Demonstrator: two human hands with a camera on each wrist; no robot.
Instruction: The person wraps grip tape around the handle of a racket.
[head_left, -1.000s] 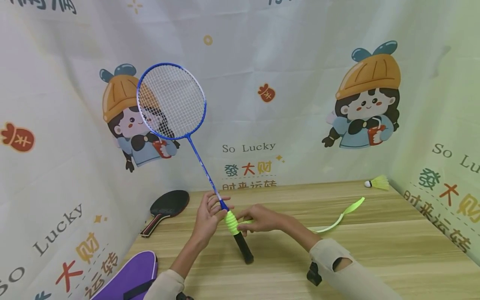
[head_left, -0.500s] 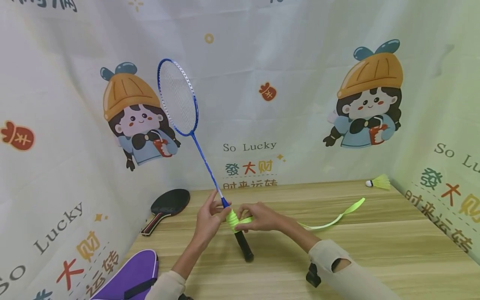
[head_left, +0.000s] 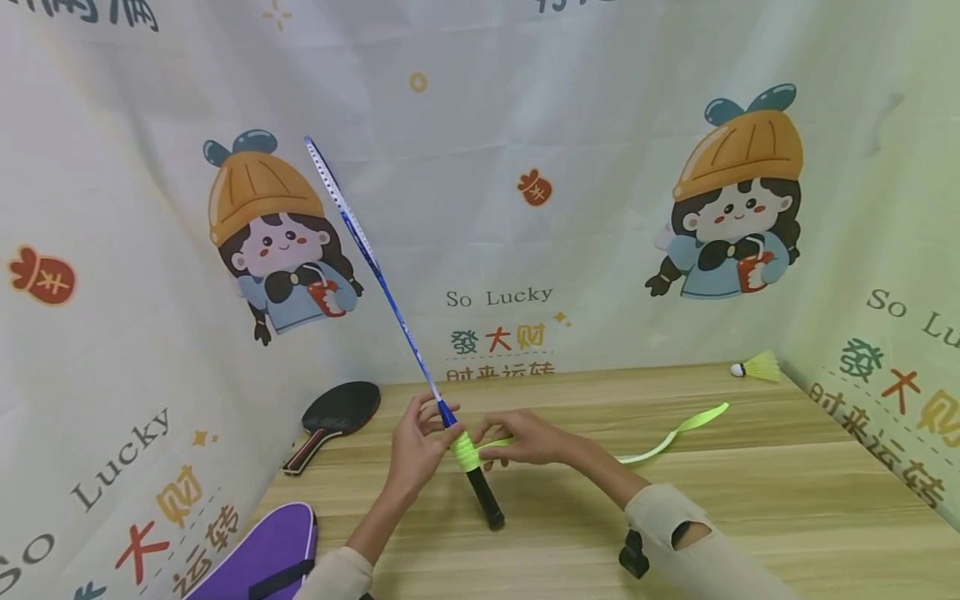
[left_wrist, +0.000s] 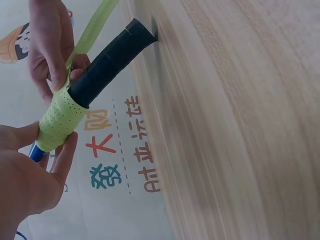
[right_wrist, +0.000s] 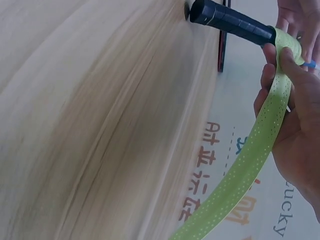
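A blue and white badminton racket (head_left: 405, 333) leans up to the left, its head seen edge-on in the head view. Perforated yellow-green grip tape (left_wrist: 62, 120) wraps the upper handle, while the lower black handle (left_wrist: 110, 62) is bare. My left hand (head_left: 420, 442) holds the racket at the top of the wrapped part, thumb and fingers around it. With thumb and fingers my right hand (head_left: 528, 437) pinches the tape right beside the handle. The tape's loose tail (right_wrist: 255, 165) runs out past this hand and trails to the right.
A black table tennis paddle (head_left: 341, 408) lies on the wooden table (head_left: 600, 533) at the back left. Nearer me is a purple case (head_left: 262, 550). A yellow shuttlecock (head_left: 757, 367) lies at the back right corner. Printed cloth (head_left: 480, 225) walls the table's back and sides.
The racket has turned about its handle, so its head goes from face-on to edge-on. Both hands stay near the same place, still on the racket and tape.
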